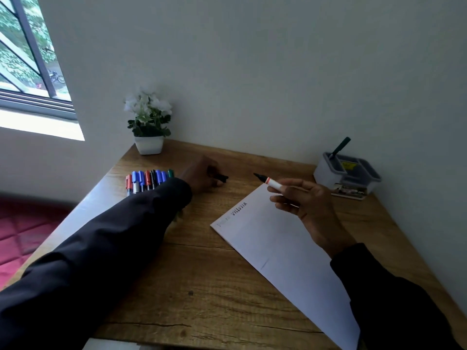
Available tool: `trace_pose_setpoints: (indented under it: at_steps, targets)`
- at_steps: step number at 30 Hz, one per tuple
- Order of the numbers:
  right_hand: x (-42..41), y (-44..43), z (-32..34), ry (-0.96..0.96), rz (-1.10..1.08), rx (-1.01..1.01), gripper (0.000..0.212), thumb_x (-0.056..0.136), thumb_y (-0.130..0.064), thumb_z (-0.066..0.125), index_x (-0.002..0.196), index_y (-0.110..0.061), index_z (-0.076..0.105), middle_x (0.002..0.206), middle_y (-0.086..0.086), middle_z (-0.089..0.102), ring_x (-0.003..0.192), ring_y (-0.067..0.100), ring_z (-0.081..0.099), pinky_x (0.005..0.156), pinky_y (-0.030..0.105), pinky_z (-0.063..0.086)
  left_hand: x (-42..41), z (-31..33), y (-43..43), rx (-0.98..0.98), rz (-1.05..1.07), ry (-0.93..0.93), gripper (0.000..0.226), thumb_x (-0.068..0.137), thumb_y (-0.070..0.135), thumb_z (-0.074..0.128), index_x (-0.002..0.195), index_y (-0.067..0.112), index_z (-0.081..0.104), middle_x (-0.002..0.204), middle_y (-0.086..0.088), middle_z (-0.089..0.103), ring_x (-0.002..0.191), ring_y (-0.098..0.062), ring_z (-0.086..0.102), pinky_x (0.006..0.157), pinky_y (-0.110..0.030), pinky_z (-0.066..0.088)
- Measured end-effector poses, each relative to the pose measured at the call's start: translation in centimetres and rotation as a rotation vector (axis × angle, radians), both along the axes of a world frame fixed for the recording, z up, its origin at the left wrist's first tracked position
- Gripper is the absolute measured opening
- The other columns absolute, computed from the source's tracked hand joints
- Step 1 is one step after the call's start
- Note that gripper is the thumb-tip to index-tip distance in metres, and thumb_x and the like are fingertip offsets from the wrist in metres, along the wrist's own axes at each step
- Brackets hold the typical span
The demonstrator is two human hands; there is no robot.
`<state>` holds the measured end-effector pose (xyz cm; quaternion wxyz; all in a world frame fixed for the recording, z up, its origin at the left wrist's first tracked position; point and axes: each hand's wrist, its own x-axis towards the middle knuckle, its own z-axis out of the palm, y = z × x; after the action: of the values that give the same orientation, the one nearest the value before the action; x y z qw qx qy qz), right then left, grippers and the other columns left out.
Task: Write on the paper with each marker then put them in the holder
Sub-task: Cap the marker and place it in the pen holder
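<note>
Just over the paper, a marker was held by the right hand, a black cap by the left hand on the surface.

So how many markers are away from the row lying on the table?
2. One uncapped marker is held in the right hand by the paper's far corner; one green marker leans in the holder. The left sleeve may hide others.

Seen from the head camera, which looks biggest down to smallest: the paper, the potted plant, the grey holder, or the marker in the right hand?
1. paper
2. potted plant and grey holder: look about alike, so unranked
3. marker in the right hand
</note>
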<state>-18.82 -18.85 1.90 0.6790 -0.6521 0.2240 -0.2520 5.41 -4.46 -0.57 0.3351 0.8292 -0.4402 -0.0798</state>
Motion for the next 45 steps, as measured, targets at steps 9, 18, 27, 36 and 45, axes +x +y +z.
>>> trace_pose_setpoints:
  at_steps: [9, 18, 27, 36, 45]
  targets:
    - [-0.2, 2.7, 0.4, 0.081, -0.037, -0.428, 0.021, 0.083, -0.018, 0.082, 0.103, -0.015, 0.076, 0.091, 0.0, 0.08, 0.073, 0.02, 0.076, 0.06, 0.03, 0.061, -5.0, 2.0, 5.4, -0.359, -0.09, 0.232, 0.025, 0.077, 0.007, 0.076, 0.1, 0.015, 0.073, 0.093, 0.008, 0.074, 0.086, -0.001, 0.07, 0.07, -0.012, 0.053]
    - [-1.1, 4.3, 2.2, 0.021, -0.009, -0.562, 0.016, 0.083, -0.014, 0.082, 0.099, -0.016, 0.08, 0.087, 0.0, 0.079, 0.072, 0.018, 0.075, 0.062, 0.036, 0.061, -8.1, 4.3, 7.1, -0.452, -0.162, 0.207, 0.027, 0.079, 0.005, 0.073, 0.103, 0.019, 0.073, 0.098, 0.009, 0.074, 0.091, -0.002, 0.07, 0.077, -0.016, 0.055]
    - [-1.6, 4.8, 3.4, -0.021, -0.061, -0.787, 0.025, 0.085, -0.013, 0.08, 0.099, -0.032, 0.075, 0.082, -0.012, 0.075, 0.072, 0.006, 0.073, 0.064, 0.021, 0.06, -9.3, 5.4, 6.1, -0.484, -0.228, -0.09, 0.022, 0.084, 0.011, 0.071, 0.106, 0.015, 0.073, 0.102, 0.01, 0.073, 0.094, 0.0, 0.068, 0.081, -0.02, 0.055]
    - [-1.1, 4.8, 3.6, -0.146, -0.18, -0.92, 0.02, 0.083, -0.009, 0.082, 0.1, -0.018, 0.08, 0.081, -0.009, 0.076, 0.066, 0.005, 0.072, 0.063, 0.021, 0.06, -9.9, 6.5, 5.2, -0.513, -0.165, -0.164, 0.022, 0.082, 0.01, 0.072, 0.102, 0.02, 0.075, 0.094, 0.015, 0.072, 0.088, 0.003, 0.067, 0.076, -0.011, 0.052]
    - [-0.4, 3.5, 2.7, -0.109, -0.16, -0.89, 0.02, 0.083, -0.01, 0.081, 0.101, -0.02, 0.077, 0.087, -0.016, 0.073, 0.065, 0.002, 0.072, 0.058, 0.015, 0.057, -9.7, 6.2, 4.2, -0.498, -0.185, -0.176, 0.024, 0.083, 0.006, 0.07, 0.1, 0.023, 0.073, 0.091, 0.02, 0.069, 0.085, 0.005, 0.066, 0.073, -0.009, 0.051]
